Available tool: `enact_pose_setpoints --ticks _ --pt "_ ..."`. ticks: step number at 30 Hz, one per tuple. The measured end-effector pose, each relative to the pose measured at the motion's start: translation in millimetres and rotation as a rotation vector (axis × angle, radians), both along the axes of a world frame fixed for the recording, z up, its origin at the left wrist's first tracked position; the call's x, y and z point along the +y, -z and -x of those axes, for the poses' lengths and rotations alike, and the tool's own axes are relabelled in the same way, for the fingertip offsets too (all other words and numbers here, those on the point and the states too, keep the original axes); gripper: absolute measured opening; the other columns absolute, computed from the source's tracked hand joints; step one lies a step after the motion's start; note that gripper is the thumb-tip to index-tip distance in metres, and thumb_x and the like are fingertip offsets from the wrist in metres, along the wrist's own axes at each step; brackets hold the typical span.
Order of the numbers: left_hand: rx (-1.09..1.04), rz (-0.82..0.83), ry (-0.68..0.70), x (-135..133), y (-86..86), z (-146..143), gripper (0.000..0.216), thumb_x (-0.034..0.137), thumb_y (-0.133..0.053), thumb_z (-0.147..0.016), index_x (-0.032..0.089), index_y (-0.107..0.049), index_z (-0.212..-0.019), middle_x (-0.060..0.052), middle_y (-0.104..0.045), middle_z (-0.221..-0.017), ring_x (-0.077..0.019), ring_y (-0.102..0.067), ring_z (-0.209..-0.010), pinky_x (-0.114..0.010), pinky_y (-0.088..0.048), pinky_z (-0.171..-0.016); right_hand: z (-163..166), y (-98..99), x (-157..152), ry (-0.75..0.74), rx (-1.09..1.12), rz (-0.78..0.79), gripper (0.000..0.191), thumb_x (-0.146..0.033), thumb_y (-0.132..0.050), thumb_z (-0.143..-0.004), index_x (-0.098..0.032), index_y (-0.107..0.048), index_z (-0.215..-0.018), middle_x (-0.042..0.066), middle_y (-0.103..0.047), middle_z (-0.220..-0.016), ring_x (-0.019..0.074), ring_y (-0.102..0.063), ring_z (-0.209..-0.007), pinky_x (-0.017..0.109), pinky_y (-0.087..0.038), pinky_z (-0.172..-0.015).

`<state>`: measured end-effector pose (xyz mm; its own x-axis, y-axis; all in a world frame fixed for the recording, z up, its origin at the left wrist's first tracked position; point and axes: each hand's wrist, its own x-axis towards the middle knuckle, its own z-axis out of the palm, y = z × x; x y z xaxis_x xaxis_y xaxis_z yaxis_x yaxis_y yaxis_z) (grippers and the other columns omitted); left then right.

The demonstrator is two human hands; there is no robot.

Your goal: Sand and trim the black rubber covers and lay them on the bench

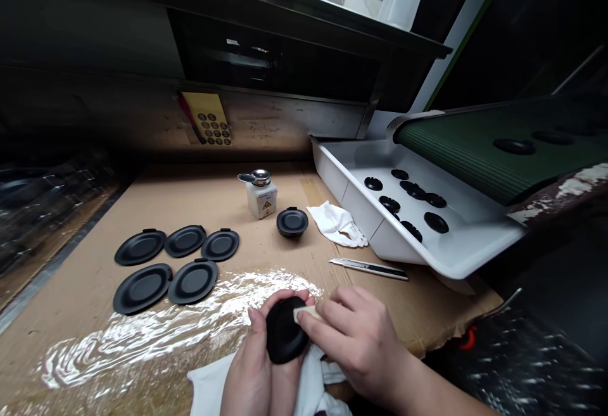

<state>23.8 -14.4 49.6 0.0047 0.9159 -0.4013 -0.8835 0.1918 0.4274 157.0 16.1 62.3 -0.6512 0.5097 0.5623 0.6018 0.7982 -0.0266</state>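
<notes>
My left hand point(256, 359) cradles a round black plastic lid point(285, 334), its dished face turned up toward me. Pinched in the fingers of my right hand point(358, 340) is a small pale beige pad point(304, 315), pressed against the lid's right edge. A white cloth point(209, 384) lies under my hands. Left of them, several similar black lids point(142, 287) rest flat on the table in two rows. Another black lid point(291, 221) sits further back, seemingly on something dark beneath it. Beside it stands a white square bottle point(261, 199) with a metal pump top and a warning label.
A utility knife point(369, 268) and a white glove point(335, 223) lie by a white tray point(349, 188) holding several black parts. A green conveyor belt point(475, 150) slopes over the tray, carrying more parts. Cardboard point(185, 197) covers the table; clear plastic film point(118, 346) lies at front left.
</notes>
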Motion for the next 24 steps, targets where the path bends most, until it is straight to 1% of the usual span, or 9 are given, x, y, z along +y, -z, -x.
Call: enact_pose_setpoints --ticks 3,7,11,13,15,18,20,22,24 --pt "-0.007 -0.007 -0.004 -1 -3.4 -1 0.036 0.043 -0.043 -0.084 0.017 -0.067 -0.087 -0.01 -0.068 -0.092 -0.027 -0.054 -0.104 -0.044 -0.034 -0.097 8 -2.6 2 -0.002 0.042 0.001 0.021 -0.019 -0.045 -0.085 -0.018 -0.061 -0.099 0.002 -0.059 -0.07 0.0157 -0.044 -0.061 0.03 -0.031 -0.053" --pt "-0.01 0.0 -0.041 -1 -6.7 -2 0.036 0.04 -0.042 -0.085 0.016 -0.068 -0.084 -0.01 -0.069 -0.089 -0.0247 -0.057 -0.102 -0.037 -0.036 -0.096 24 5.6 -4 0.024 0.187 0.107 0.022 -0.018 -0.043 -0.086 -0.017 -0.06 -0.1 0.003 -0.056 -0.068 0.015 -0.047 -0.063 0.027 -0.038 -0.057" --pt "0.002 0.089 -0.079 -1 -4.7 -2 0.034 0.041 -0.048 -0.082 0.015 -0.069 -0.084 -0.008 -0.069 -0.083 -0.024 -0.06 -0.095 -0.036 -0.041 -0.092 44 14.2 -4 0.089 0.249 0.057 0.021 -0.018 -0.043 -0.087 -0.016 -0.061 -0.097 0.004 -0.055 -0.068 0.0151 -0.05 -0.064 0.026 -0.041 -0.056" --pt "0.026 0.139 -0.076 -1 -1.6 -1 0.03 0.039 -0.054 -0.079 0.014 -0.069 -0.083 -0.007 -0.069 -0.078 -0.0235 -0.061 -0.092 -0.036 -0.043 -0.09 54 10.4 0 0.096 0.262 0.038 0.02 -0.02 -0.044 -0.086 -0.016 -0.061 -0.094 0.004 -0.055 -0.067 0.0157 -0.05 -0.061 0.027 -0.04 -0.053" --pt "0.022 0.159 -0.072 -2 1.4 0 0.025 0.035 -0.056 -0.079 0.015 -0.069 -0.083 -0.006 -0.069 -0.077 -0.022 -0.061 -0.092 -0.034 -0.044 -0.088 59 0.7 4 0.085 0.339 0.116 0.017 -0.022 -0.047 -0.085 -0.016 -0.062 -0.091 0.004 -0.057 -0.068 0.0157 -0.052 -0.063 0.027 -0.043 -0.054" --pt "-0.083 0.108 -0.066 -2 2.8 2 0.032 0.041 -0.049 -0.082 0.017 -0.068 -0.091 -0.007 -0.071 -0.086 -0.0215 -0.061 -0.096 -0.033 -0.044 -0.09 48 -14.6 12 0.055 0.557 0.255 0.015 -0.02 -0.052 -0.082 -0.018 -0.06 -0.095 0.003 -0.062 -0.08 0.0144 -0.057 -0.073 0.025 -0.047 -0.067" --pt "-0.13 0.09 -0.047 -2 1.3 3 0.037 0.045 -0.045 -0.083 0.018 -0.067 -0.095 -0.009 -0.071 -0.09 -0.0231 -0.061 -0.097 -0.036 -0.043 -0.091 29 -17.0 17 0.11 0.626 0.257 0.018 -0.018 -0.055 -0.082 -0.02 -0.059 -0.099 0.003 -0.063 -0.088 0.0142 -0.058 -0.08 0.025 -0.047 -0.073" --pt "-0.106 0.097 -0.042 -2 -1.3 4 0.036 0.042 -0.043 -0.084 0.018 -0.067 -0.094 -0.011 -0.072 -0.091 -0.0249 -0.062 -0.097 -0.04 -0.042 -0.093 6 -10.1 23 0.216 0.55 0.213 0.02 -0.02 -0.056 -0.082 -0.021 -0.057 -0.102 0.003 -0.063 -0.091 0.0154 -0.058 -0.082 0.027 -0.047 -0.075" --pt "-0.028 0.089 -0.047 -2 -3.6 4 0.035 0.038 -0.041 -0.086 0.016 -0.068 -0.092 -0.014 -0.072 -0.092 -0.0271 -0.062 -0.096 -0.044 -0.042 -0.093 -15 3.1 28 0.282 0.419 0.178 0.019 -0.021 -0.055 -0.083 -0.02 -0.057 -0.102 0.004 -0.064 -0.09 0.0167 -0.057 -0.08 0.029 -0.047 -0.073"
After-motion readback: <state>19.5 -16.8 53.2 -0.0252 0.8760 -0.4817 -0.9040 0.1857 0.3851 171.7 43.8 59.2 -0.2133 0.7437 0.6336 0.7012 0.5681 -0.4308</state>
